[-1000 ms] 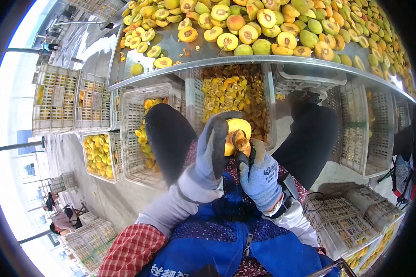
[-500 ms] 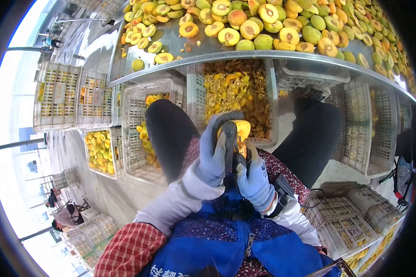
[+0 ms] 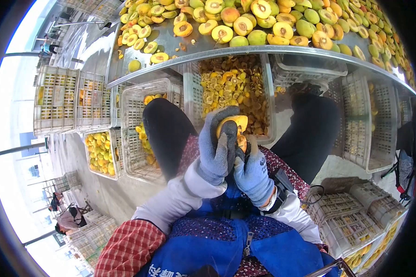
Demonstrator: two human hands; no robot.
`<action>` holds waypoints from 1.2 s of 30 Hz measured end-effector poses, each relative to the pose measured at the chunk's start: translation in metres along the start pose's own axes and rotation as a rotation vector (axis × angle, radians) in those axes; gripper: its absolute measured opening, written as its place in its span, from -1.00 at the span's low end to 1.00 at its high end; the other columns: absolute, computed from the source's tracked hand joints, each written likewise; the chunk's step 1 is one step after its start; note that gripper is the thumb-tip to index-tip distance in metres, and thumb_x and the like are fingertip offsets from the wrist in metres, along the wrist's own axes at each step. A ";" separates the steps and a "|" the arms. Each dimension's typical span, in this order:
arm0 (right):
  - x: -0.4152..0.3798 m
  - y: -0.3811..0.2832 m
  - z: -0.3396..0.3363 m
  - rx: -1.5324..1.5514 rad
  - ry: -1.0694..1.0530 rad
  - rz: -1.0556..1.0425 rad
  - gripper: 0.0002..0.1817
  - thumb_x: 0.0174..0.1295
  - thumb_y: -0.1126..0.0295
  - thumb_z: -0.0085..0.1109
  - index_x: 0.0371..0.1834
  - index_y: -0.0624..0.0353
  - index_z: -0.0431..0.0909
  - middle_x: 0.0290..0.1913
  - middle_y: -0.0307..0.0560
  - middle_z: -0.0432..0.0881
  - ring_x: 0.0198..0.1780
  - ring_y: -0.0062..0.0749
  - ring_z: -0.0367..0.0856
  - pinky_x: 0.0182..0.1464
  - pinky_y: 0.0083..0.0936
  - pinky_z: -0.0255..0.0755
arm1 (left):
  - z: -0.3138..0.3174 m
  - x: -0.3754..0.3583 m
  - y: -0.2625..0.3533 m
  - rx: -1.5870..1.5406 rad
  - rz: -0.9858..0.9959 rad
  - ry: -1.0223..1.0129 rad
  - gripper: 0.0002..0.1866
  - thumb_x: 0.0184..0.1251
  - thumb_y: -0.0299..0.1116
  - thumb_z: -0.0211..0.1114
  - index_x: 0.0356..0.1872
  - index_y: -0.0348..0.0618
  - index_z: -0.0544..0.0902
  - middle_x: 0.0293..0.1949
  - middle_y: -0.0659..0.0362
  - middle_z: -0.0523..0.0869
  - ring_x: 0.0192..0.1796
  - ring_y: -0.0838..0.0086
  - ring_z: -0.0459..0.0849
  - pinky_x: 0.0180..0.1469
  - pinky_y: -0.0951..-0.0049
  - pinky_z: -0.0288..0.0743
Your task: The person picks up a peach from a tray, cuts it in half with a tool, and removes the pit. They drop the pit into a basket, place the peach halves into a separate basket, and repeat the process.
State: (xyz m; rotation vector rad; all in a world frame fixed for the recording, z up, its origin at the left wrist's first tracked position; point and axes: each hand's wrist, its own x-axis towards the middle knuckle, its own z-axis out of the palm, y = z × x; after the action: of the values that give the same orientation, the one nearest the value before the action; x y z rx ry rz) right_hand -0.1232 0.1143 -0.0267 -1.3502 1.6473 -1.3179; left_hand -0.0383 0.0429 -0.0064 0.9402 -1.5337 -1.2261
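Observation:
My left hand [image 3: 213, 154], in a grey-blue work glove with dark coated fingers, is closed around a yellow peach half [image 3: 238, 121] above my lap. The thumb presses on the near side of the fruit. My right hand [image 3: 253, 173], gloved the same way, is closed right against the lower edge of the peach. Its fingertips meet an orange-brown patch of flesh there. What sits inside the right fist is hidden by its fingers. Below and beyond the hands stands a crate [image 3: 270, 99] of pits and yellow scraps.
A metal table [image 3: 171, 44] heaped with halved peaches [image 3: 282, 30] spans the far side. Between my knees and to the left stand crates, one a plastic crate [image 3: 129, 108] with fruit. Stacked crates [image 3: 55, 99] rise at far left, others [image 3: 346, 221] at lower right. A person [image 3: 71, 219] is far left.
Both hands stay together on the peach half, with only a slight shift of the fingers and fruit. The whole view has moved a little.

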 end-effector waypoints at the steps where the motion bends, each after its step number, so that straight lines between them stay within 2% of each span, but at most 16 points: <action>1: -0.002 0.001 0.000 -0.010 0.008 -0.044 -0.50 -0.01 0.43 0.09 0.04 0.37 0.27 -0.48 0.30 0.48 -0.42 0.19 0.53 -0.39 -0.18 0.42 | 0.000 0.000 0.001 -0.020 -0.030 -0.017 -0.65 0.38 -0.31 -0.02 0.02 -0.41 0.41 -0.06 0.01 0.52 -0.06 0.38 0.53 0.03 0.45 0.38; 8: -0.029 0.030 0.020 0.179 0.075 -0.069 -0.55 0.20 0.39 -0.02 0.13 0.39 0.23 -0.27 0.12 0.54 -0.37 -0.08 0.55 -0.30 -0.28 0.45 | -0.010 0.010 -0.001 0.004 -0.104 -0.170 -0.68 0.35 -0.33 0.00 -0.03 -0.40 0.46 -0.13 0.04 0.57 -0.09 0.44 0.55 -0.01 0.50 0.40; 10: -0.028 0.020 0.015 0.841 -0.160 0.480 -0.66 0.36 0.12 -0.12 -0.02 0.15 0.34 -0.50 -0.15 0.44 -0.63 -0.52 0.37 -0.65 -0.62 0.27 | -0.011 0.017 0.003 -0.014 -0.110 -0.220 -0.68 0.35 -0.32 0.01 -0.05 -0.40 0.47 -0.15 0.05 0.58 -0.09 0.46 0.55 -0.01 0.51 0.40; 11: -0.011 -0.002 0.001 1.204 -0.238 0.823 -0.57 0.31 -0.10 -0.16 -0.19 0.05 0.36 -0.66 -0.29 0.30 -0.78 -0.66 0.17 -0.82 -0.72 -0.03 | -0.011 0.020 0.005 -0.032 -0.116 -0.269 -0.68 0.34 -0.32 0.02 -0.06 -0.40 0.48 -0.16 0.06 0.59 -0.10 0.47 0.55 -0.02 0.52 0.39; 12: -0.007 -0.001 -0.002 1.206 -0.239 0.822 -0.57 0.31 -0.10 -0.16 -0.19 0.05 0.36 -0.66 -0.29 0.30 -0.78 -0.66 0.17 -0.82 -0.72 -0.03 | -0.011 0.021 0.004 -0.031 -0.116 -0.270 -0.68 0.34 -0.32 0.02 -0.06 -0.40 0.48 -0.16 0.06 0.59 -0.10 0.47 0.55 -0.02 0.52 0.39; 15: -0.007 0.016 -0.007 2.070 -0.724 0.959 -0.48 0.30 -0.18 -0.27 -0.22 0.07 0.41 -0.68 -0.33 0.27 -0.78 -0.69 0.17 -0.83 -0.75 0.06 | -0.012 0.022 -0.005 -0.132 -0.230 -0.317 -0.66 0.37 -0.24 0.03 -0.07 -0.37 0.49 -0.17 0.07 0.59 -0.13 0.49 0.56 -0.05 0.52 0.41; 18: -0.002 0.020 -0.007 2.384 -0.807 0.915 -0.47 0.31 -0.17 -0.27 -0.21 0.10 0.43 -0.69 -0.35 0.27 -0.78 -0.71 0.19 -0.83 -0.78 0.09 | -0.004 0.018 -0.008 -0.245 -0.320 -0.255 -0.62 0.38 -0.16 0.04 -0.07 -0.34 0.51 -0.18 0.08 0.60 -0.15 0.49 0.57 -0.07 0.51 0.43; 20: 0.000 0.023 -0.010 2.379 -0.817 0.899 -0.51 0.33 -0.13 -0.28 -0.25 0.11 0.38 -0.69 -0.35 0.28 -0.78 -0.72 0.20 -0.83 -0.80 0.12 | -0.006 0.016 -0.023 -0.394 -0.410 -0.211 -0.59 0.39 -0.12 0.01 -0.08 -0.33 0.51 -0.19 0.09 0.60 -0.16 0.49 0.57 -0.08 0.50 0.44; 23: 0.012 0.025 -0.022 2.438 -0.787 0.600 -0.59 0.35 -0.07 -0.30 -0.34 0.06 0.22 -0.70 -0.37 0.26 -0.82 -0.74 0.15 -0.84 -0.78 0.16 | -0.016 0.013 -0.042 -0.733 -0.541 -0.134 -0.52 0.42 -0.01 -0.08 -0.05 -0.30 0.49 -0.20 0.10 0.61 -0.16 0.46 0.59 -0.09 0.49 0.47; 26: 0.018 0.032 -0.022 1.778 -0.367 1.069 -0.56 0.32 -0.11 -0.22 -0.30 0.07 0.34 -0.71 -0.36 0.24 -0.79 -0.71 0.19 -0.86 -0.74 0.07 | -0.029 0.009 -0.031 -0.536 -0.553 -0.012 -0.50 0.40 0.00 -0.07 0.01 -0.29 0.44 -0.19 0.11 0.60 -0.14 0.47 0.59 -0.08 0.50 0.46; 27: 0.015 0.026 -0.017 1.217 -0.243 1.025 -0.54 0.30 -0.13 -0.17 -0.29 0.08 0.40 -0.70 -0.33 0.27 -0.79 -0.68 0.22 -0.85 -0.71 0.04 | -0.034 0.009 -0.027 -0.422 -0.489 -0.042 -0.58 0.35 -0.15 0.09 0.06 -0.26 0.40 -0.15 0.13 0.58 -0.12 0.50 0.57 -0.05 0.53 0.45; 28: 0.016 0.020 -0.015 1.214 -0.247 1.022 -0.54 0.30 -0.13 -0.17 -0.29 0.08 0.40 -0.70 -0.33 0.27 -0.79 -0.68 0.22 -0.85 -0.71 0.04 | -0.038 0.010 -0.020 -0.423 -0.484 -0.039 -0.58 0.35 -0.15 0.09 0.06 -0.26 0.40 -0.15 0.13 0.58 -0.12 0.50 0.57 -0.05 0.53 0.45; 32: 0.007 0.020 -0.008 0.890 -0.159 0.744 -0.58 0.32 -0.06 -0.14 -0.30 0.10 0.39 -0.72 -0.31 0.32 -0.84 -0.63 0.19 -0.85 -0.70 0.03 | -0.051 0.009 -0.008 -0.501 -0.545 -0.153 -0.54 0.09 -0.56 0.30 0.07 -0.26 0.42 -0.07 0.13 0.56 -0.06 0.49 0.55 0.04 0.53 0.43; 34: -0.004 0.028 -0.005 0.759 -0.150 0.456 -0.61 0.34 0.06 -0.10 -0.07 0.21 0.38 -0.49 -0.19 0.51 -0.61 -0.58 0.46 -0.62 -0.73 0.35 | -0.053 0.008 -0.007 0.168 -0.128 -0.259 -0.55 0.09 -0.53 0.29 0.06 -0.30 0.43 -0.07 0.11 0.57 -0.03 0.48 0.56 0.05 0.50 0.43; 35: -0.011 0.030 0.005 0.661 -0.014 0.173 -0.60 0.28 0.48 -0.09 0.17 0.38 0.21 -0.24 -0.05 0.56 -0.36 -0.51 0.49 -0.28 -0.60 0.42 | -0.051 0.008 -0.004 0.296 -0.093 -0.269 -0.50 0.03 -0.51 0.31 0.07 -0.24 0.44 -0.06 0.08 0.59 -0.01 0.40 0.60 0.03 0.47 0.45; 36: -0.013 0.033 0.005 0.659 -0.017 0.174 -0.60 0.28 0.48 -0.09 0.17 0.38 0.21 -0.24 -0.05 0.56 -0.36 -0.51 0.49 -0.28 -0.60 0.42 | -0.051 0.009 0.001 0.293 -0.095 -0.266 -0.50 0.03 -0.51 0.31 0.07 -0.24 0.44 -0.06 0.08 0.59 -0.01 0.40 0.60 0.03 0.47 0.45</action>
State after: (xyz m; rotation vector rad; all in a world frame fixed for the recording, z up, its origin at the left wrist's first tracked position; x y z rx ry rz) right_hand -0.1258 0.1244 -0.0612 -0.8002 1.1291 -1.5463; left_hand 0.0079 0.0209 -0.0004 1.0814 -1.9372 -1.2525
